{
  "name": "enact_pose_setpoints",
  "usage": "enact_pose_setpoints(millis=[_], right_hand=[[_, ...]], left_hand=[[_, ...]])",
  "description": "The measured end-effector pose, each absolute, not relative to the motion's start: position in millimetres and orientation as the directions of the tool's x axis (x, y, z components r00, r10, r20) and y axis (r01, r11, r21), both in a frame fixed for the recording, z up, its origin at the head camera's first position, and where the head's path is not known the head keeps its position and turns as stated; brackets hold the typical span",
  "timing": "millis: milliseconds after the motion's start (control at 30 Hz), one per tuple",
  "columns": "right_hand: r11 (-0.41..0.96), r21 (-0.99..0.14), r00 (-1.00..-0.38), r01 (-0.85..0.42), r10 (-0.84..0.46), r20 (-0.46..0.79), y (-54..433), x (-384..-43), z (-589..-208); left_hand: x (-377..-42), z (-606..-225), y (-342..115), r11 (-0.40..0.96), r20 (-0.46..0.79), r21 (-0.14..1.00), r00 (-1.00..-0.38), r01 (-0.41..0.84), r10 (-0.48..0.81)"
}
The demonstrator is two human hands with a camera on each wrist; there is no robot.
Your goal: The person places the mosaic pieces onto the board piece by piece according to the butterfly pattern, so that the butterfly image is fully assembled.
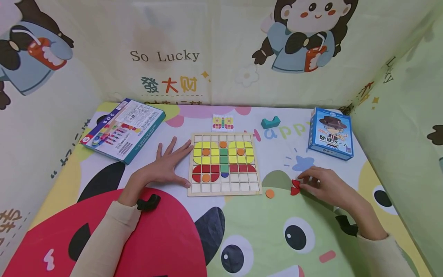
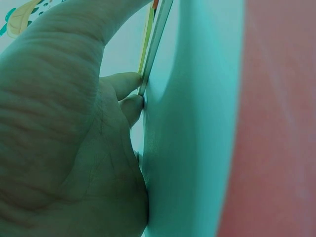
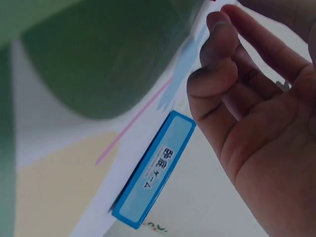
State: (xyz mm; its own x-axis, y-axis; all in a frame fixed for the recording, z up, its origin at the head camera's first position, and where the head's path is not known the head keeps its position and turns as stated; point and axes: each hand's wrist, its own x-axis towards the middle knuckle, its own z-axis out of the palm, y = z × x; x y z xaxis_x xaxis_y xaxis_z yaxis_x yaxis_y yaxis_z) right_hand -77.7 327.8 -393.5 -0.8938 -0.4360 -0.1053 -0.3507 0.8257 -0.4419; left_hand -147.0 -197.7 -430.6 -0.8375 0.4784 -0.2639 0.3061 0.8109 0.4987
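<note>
My left hand [image 1: 162, 167] is spread out at the left edge of a wooden grid board [image 1: 238, 188]. Its fingertips and thumb touch the frame; the left wrist view shows this hand [image 2: 98, 148] low against the tabletop. Yellow, red, green, blue and orange pieces form a butterfly-like pattern on the board. To the right, my right hand [image 1: 325, 184] pinches at two small red pieces [image 1: 295, 191] with thumb and index finger. The right wrist view shows its curled fingers [image 3: 217, 84], with only a speck of red at the top edge. An orange disc [image 1: 270, 193] lies between board and right hand.
Behind the board is a butterfly pattern card [image 1: 223, 123], with a teal notched block [image 1: 270, 122] to its right. A game box [image 1: 124, 130] lies at the back left, a blue box [image 1: 330, 132] at the back right. Printed cloth covers the table and walls.
</note>
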Motion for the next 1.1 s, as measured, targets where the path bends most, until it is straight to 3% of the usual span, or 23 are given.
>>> enact_pose_setpoints(millis=[300,1100], right_hand=[[0.799,-0.448,-0.875,-0.4,-0.478,-0.071,331,-76,-400],[0.835,-0.417,-0.905,-0.359,-0.421,-0.065,321,-80,-400]], left_hand=[[-148,-430,-197,0.813,-0.264,0.496,-0.838,0.305,0.477],[-147,-431,-197,0.814,-0.27,0.498,-0.838,0.3,0.474]])
